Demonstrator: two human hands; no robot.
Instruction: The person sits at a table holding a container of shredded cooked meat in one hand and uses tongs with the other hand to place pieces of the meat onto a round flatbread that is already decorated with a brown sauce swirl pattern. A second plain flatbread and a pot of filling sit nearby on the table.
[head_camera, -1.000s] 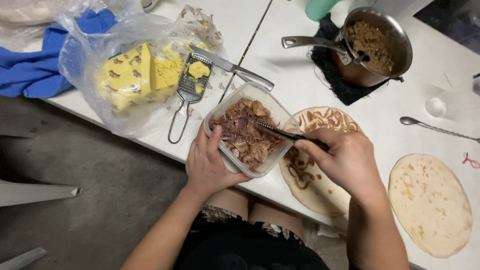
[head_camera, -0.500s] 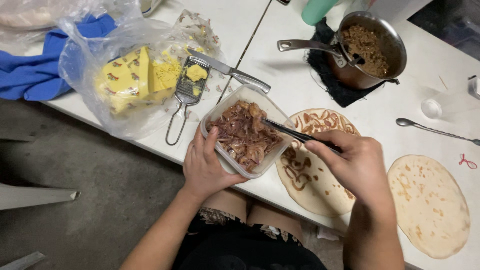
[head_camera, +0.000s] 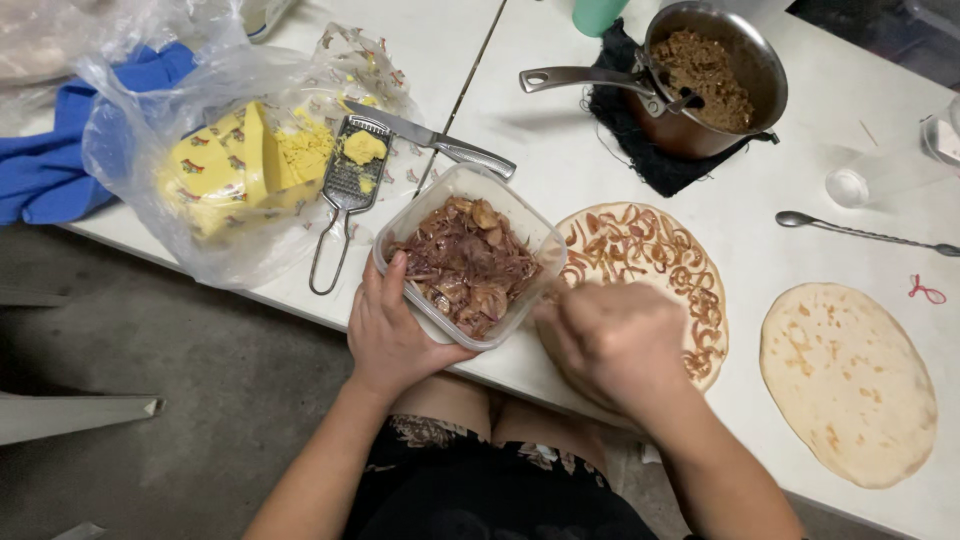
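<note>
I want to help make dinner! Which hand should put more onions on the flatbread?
Probably the right hand: it is already over the topped flatbread, beside the onions. The left hand is busy gripping the plastic container at the table edge.

I count two flatbreads: one topped with onions (head_camera: 650, 270) mid-frame, one plain (head_camera: 850, 385) at lower right. I see one plastic tub (head_camera: 470, 255), one saucepan (head_camera: 710, 75), one grater (head_camera: 345, 185), one knife (head_camera: 430, 140), one spoon (head_camera: 860, 232). On the worktop (head_camera: 780, 215), one blue cloth (head_camera: 50, 170) at upper left.
</note>
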